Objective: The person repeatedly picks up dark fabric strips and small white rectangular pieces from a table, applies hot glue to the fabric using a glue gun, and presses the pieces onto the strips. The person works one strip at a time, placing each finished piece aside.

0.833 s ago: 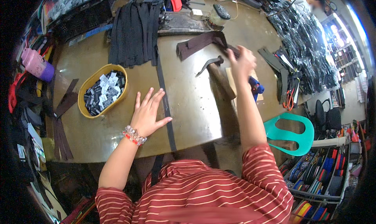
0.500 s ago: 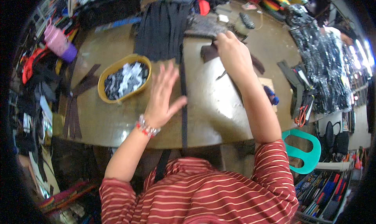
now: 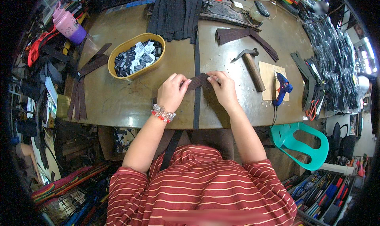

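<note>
"Down the head view, what's the left hand (image 3: 173, 93) doing?"

"Fingers curled in, thumb pressed against them. It's pinching a brown strip (image 3: 196, 82) that reaches across to the other hand. Beaded bracelets (image 3: 163, 113) sit on that wrist."

"And the right hand (image 3: 223, 89)?"

"Closed too, thumb and forefinger nipping the strip's other end. The piece hangs between the two hands, bent to a peak right by those right fingertips."

"Something dark pokes out left of the left wrist. Same piece?"

"Can't tell; the hand covers the join."

"What's underneath?"

"A long black band (image 3: 196, 111), crossing the table (image 3: 118, 103) between the hands and running toward the person."

"And around the left hand?"

"Just beyond it, to the left, a yellow basket (image 3: 118, 75) full of black and white labels (image 3: 138, 56). Farther left, more brown strips lie in a crossed bunch (image 3: 80, 91)."

"The right side?"

"Nearest the right hand is a hammer (image 3: 253, 69), head pointing away, with nothing touching it. Past that, a blue glue gun (image 3: 282, 87) rests on a wooden board (image 3: 269, 77). Well right of the hand, I see orange-handled scissors (image 3: 312, 110)."

"Straight ahead?"

"Beyond both hands, a spread of black strips (image 3: 174, 16)."
</note>
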A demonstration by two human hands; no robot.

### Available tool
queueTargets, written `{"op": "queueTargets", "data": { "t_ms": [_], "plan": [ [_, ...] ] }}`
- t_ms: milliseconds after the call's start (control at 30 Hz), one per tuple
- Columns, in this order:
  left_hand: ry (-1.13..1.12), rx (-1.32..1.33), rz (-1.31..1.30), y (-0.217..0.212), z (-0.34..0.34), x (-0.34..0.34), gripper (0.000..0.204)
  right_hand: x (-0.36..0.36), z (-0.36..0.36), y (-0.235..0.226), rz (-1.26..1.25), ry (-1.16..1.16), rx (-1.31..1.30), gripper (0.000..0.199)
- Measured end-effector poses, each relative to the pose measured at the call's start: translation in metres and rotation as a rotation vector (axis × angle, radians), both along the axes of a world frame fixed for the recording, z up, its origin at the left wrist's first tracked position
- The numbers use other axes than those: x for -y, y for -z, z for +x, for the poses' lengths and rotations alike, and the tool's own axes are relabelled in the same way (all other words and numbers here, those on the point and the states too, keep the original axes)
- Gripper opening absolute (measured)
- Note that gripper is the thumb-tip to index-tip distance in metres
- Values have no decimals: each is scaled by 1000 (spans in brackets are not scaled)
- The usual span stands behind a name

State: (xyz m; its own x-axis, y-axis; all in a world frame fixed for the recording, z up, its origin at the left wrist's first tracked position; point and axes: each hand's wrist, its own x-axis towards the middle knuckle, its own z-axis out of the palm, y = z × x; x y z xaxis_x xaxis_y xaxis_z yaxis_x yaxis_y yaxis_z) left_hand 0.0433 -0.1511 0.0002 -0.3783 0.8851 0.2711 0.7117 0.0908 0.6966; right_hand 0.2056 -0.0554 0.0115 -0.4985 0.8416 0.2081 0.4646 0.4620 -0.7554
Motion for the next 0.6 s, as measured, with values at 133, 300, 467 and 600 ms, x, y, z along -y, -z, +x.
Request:
{"op": "queueTargets", "data": {
  "t_ms": [133,300,467,600],
  "plan": [
    [-40,41,-3,13,-5,2,21,-3,-2,17,27,-29,30,14],
    [-25,36,-123,1,-7,5,17,-2,-1,16,67,-81,94,16],
    [194,-445,-1,-2,0,-3,21,8,-5,13,169,-50,234,18],
    [375,-643,3,-3,7,-8,32,-1,38,-2,283,59,-93,31]
  ]
}}
